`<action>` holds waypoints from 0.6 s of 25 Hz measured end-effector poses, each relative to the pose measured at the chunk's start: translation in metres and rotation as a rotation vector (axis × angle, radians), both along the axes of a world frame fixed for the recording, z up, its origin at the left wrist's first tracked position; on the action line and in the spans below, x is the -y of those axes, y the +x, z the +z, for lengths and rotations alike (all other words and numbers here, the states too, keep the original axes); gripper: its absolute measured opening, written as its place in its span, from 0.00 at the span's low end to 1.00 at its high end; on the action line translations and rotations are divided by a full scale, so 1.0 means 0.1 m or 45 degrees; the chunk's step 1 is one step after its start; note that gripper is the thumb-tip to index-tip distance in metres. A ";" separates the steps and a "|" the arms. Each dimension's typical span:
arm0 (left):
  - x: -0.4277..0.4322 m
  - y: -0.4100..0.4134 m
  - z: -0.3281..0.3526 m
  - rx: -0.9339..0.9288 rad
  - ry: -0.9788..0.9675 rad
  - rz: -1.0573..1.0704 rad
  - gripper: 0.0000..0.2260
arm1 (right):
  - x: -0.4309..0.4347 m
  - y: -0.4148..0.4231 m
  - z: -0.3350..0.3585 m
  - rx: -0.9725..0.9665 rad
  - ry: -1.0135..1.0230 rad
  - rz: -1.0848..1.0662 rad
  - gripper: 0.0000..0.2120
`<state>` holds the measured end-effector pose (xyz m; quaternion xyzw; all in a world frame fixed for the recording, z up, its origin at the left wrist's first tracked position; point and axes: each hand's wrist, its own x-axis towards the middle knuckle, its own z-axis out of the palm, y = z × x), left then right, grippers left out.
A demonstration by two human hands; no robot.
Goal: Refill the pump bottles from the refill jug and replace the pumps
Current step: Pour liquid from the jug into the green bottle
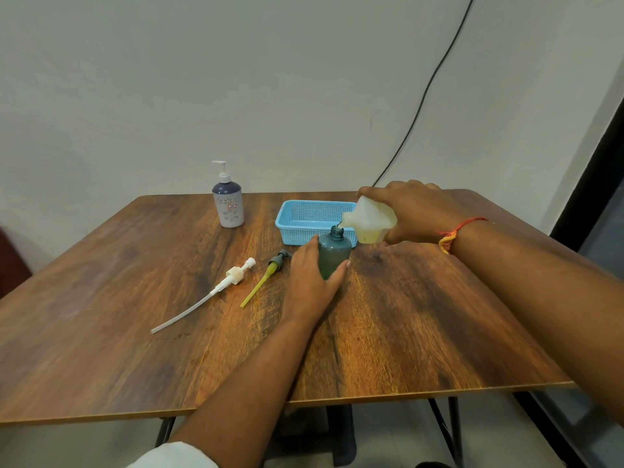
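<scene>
A dark green bottle [335, 253] stands upright near the table's middle with its neck uncovered. My left hand [312, 278] wraps around its lower body. My right hand [417, 211] grips a translucent white refill jug [369, 219], tipped left so its spout meets the bottle's mouth; yellowish liquid sits in the jug. The green pump with a yellow tube [266, 276] lies on the table just left of my left hand. Further left lies a white pump with a long clear tube [216, 292]. A white and purple pump bottle [228, 201] stands at the back with its pump on.
A pale blue perforated basket [304, 214] sits right behind the green bottle, under the jug. The wooden table [422, 325] ends close to the wall. A black cable [429, 86] hangs down the wall at the back right.
</scene>
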<state>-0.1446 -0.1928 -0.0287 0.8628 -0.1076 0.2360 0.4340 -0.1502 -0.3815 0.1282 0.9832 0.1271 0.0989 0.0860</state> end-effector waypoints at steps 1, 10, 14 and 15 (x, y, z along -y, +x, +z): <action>0.00 0.00 0.00 -0.002 0.000 0.001 0.34 | 0.00 0.00 0.00 0.000 0.003 0.000 0.45; 0.00 0.02 -0.02 0.055 -0.025 -0.013 0.32 | 0.00 0.00 0.01 -0.005 0.013 -0.007 0.45; 0.00 0.03 -0.03 0.057 -0.029 -0.020 0.32 | -0.02 0.00 0.02 -0.009 0.002 -0.008 0.45; 0.00 0.03 -0.03 0.057 -0.030 -0.021 0.32 | -0.02 0.00 0.02 -0.008 -0.002 -0.008 0.45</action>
